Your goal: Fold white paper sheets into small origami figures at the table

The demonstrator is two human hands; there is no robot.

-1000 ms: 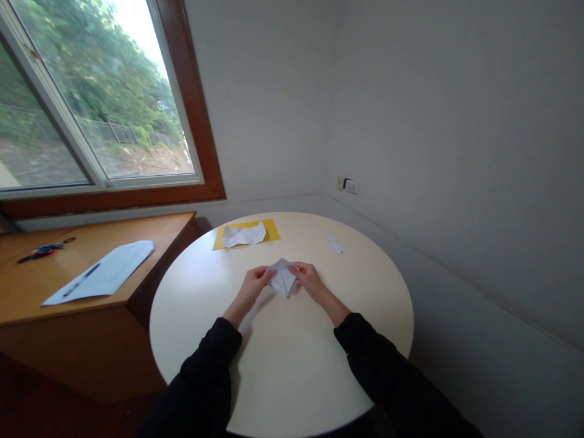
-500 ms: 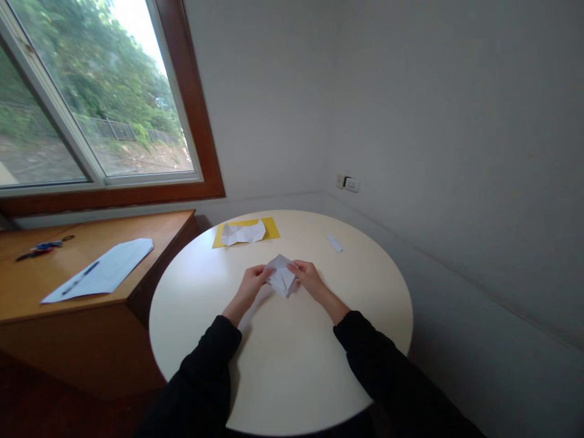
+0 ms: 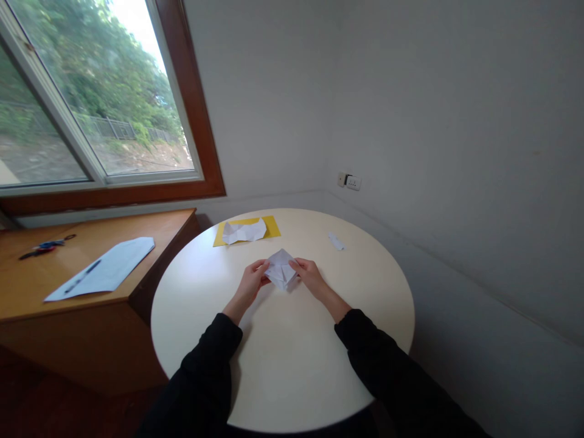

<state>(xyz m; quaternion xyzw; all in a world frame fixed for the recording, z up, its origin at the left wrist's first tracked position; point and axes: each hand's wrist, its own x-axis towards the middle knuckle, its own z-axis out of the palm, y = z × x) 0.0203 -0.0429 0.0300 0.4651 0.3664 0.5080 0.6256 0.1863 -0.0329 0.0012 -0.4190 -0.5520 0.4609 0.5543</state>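
Round cream table (image 3: pixel 283 371), yellow sheet (image 3: pixel 273 226) near its far edge, white scrap (image 3: pixel 336 241) farther right

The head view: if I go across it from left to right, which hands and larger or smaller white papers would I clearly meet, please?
Large flat white paper → bare left hand → diamond-shaped folded white paper → bare right hand → small white paper strip.

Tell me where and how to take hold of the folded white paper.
A light pinch at the left and right corners of the folded white paper looks best, coming from both sides, as the left hand and right hand hold it. It shows as a diamond with its other corners pointing near and far, so the side corners face the hands.
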